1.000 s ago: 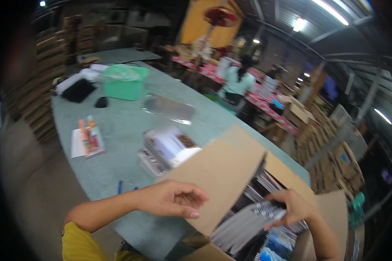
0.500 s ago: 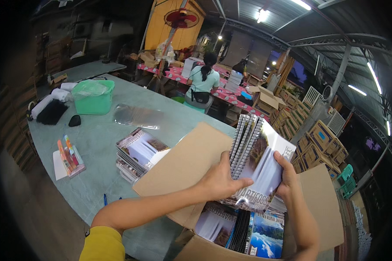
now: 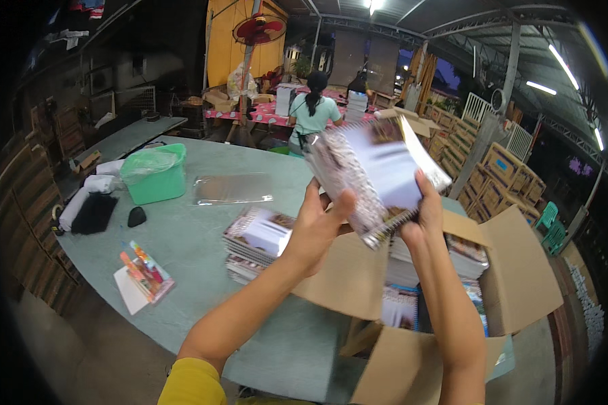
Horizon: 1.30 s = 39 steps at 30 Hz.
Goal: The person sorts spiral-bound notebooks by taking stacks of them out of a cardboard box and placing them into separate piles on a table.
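Both my hands hold a bundle of spiral notebooks [image 3: 385,165] up above an open cardboard carton [image 3: 525,266]. My left hand [image 3: 321,226] grips the bundle's lower left side, fingers partly hidden behind it. At the lower right edge my right hand [image 3: 423,210] is closed on the same bundle, thumb on the cover. The notebooks are tilted and slightly blurred, with a waterfall picture on top. More spiral notebooks [image 3: 400,307] sit inside the carton, partly behind my right forearm. Left of the carton, a stack of similar notebooks [image 3: 258,233] lies on the table.
On the grey-green table [image 3: 203,256] are a green bin [image 3: 154,177] with a plastic liner, clear plastic sheets [image 3: 233,189], a pen set [image 3: 148,273], a dark pouch [image 3: 136,217] and white rolls [image 3: 78,202]. Beyond, a person [image 3: 312,115] faces a pink-covered table. Stacked cartons [image 3: 503,172] stand right.
Both hands have lifted the notebook bundle higher and turned it, so its spiral edge now faces lower left. My view has shifted, showing more of the carton's inside.
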{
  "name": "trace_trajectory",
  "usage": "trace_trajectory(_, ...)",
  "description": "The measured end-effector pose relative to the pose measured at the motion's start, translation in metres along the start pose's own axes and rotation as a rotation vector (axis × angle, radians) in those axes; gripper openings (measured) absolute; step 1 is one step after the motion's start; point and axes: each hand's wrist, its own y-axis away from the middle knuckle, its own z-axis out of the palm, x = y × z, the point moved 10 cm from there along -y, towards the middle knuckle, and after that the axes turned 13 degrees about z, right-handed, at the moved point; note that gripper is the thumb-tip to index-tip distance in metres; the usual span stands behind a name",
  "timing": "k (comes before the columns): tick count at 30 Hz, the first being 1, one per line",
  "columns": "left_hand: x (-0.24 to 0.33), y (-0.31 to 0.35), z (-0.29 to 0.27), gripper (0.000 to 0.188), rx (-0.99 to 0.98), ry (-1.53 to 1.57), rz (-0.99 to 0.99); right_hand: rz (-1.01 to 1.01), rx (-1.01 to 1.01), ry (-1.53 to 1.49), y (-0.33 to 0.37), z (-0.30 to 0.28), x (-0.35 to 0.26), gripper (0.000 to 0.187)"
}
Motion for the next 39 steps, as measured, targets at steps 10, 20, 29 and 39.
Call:
trace_trajectory(10, 0.067, -0.055, -0.274, 0.035, 0.02, -0.216, -0.463, 0.35, -0.071, 0.132, -0.066, 0.078, 0.19, 0.043)
trace_trajectory(20, -0.036, -0.057, -0.306, 0.042, -0.272, -0.333, -0.699, 0.203, 0.379, 0.252, -0.064, -0.022, 0.262, 0.021)
trace_trajectory(29, -0.103, -0.041, -0.331, 0.058, -0.397, -0.679, -0.694, -0.228, 0.875, 0.733, -0.053, -0.094, 0.266, 0.022)
trace_trajectory(39, -0.104, -0.048, -0.366, 0.085, -0.619, -1.111, -0.57, -0.064, 0.599, 0.545, -0.068, -0.094, 0.26, 0.043)
